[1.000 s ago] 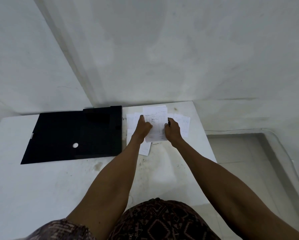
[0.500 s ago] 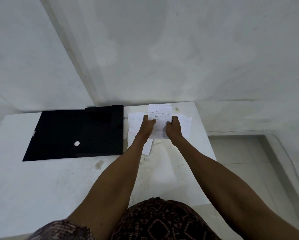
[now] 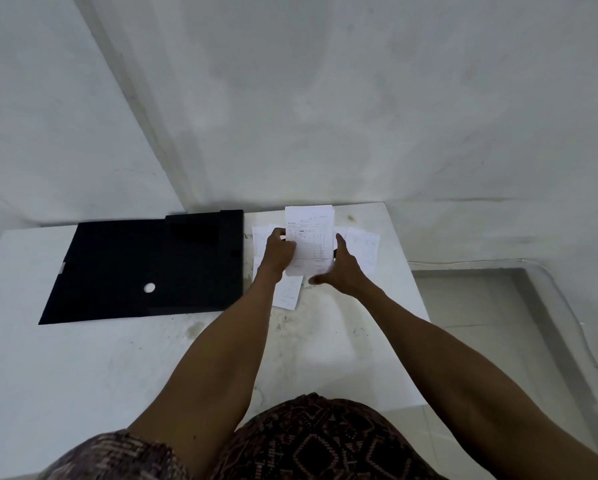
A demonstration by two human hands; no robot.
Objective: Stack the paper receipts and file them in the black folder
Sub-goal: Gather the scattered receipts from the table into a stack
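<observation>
A white printed receipt stack is held upright above the far right part of the table. My left hand pinches its left edge. My right hand holds its right edge and lower corner, thumb up along the side. More loose receipts lie flat on the table under and around my hands, one sticking out toward me. The black folder lies closed and flat to the left of the receipts, with a round white hole in its cover.
The white table is stained near its middle and ends at its right edge just beyond the receipts. A tiled floor recess lies to the right. Grey walls meet in a corner behind the table.
The receipt stack has been lifted off the table and tipped upright between both hands. My right hand has slid to the stack's lower right corner.
</observation>
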